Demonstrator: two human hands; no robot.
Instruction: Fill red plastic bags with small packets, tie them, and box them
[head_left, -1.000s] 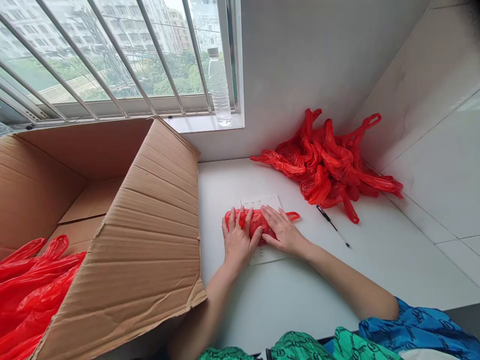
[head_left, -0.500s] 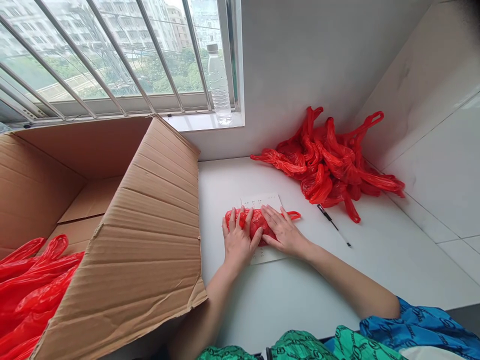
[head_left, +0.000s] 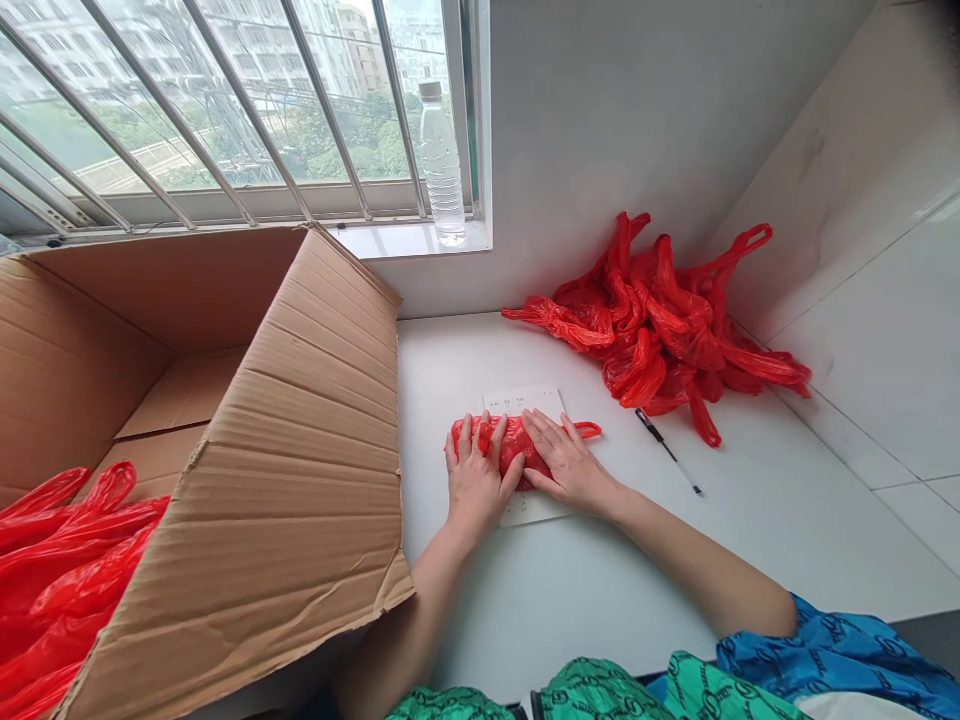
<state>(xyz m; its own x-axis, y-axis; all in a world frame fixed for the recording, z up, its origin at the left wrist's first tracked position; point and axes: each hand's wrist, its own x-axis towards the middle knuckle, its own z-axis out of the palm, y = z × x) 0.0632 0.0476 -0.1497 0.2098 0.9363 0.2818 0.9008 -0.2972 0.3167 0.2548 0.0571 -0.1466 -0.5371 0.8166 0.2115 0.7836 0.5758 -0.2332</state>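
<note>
Folded bag: the red plastic bag (head_left: 513,438) lies on the sheet of paper (head_left: 534,508), which rests on the white table (head_left: 585,600); a loop of the bag sticks out past the right hand (head_left: 571,468)
Left hand: the left hand (head_left: 475,486) lies palm down on the bag, fingers spread and extended, pressing rather than gripping
Right hand: palm down on the bag's other half, fingers extended with small gaps; it grips nothing; the two thumbs point toward each other
Pen: the pen (head_left: 666,450) lies right of the hands, near the heap of red bags (head_left: 660,325)
Box: the open cardboard box (head_left: 300,460) stands at left; more red bags (head_left: 67,570) lie inside
</note>
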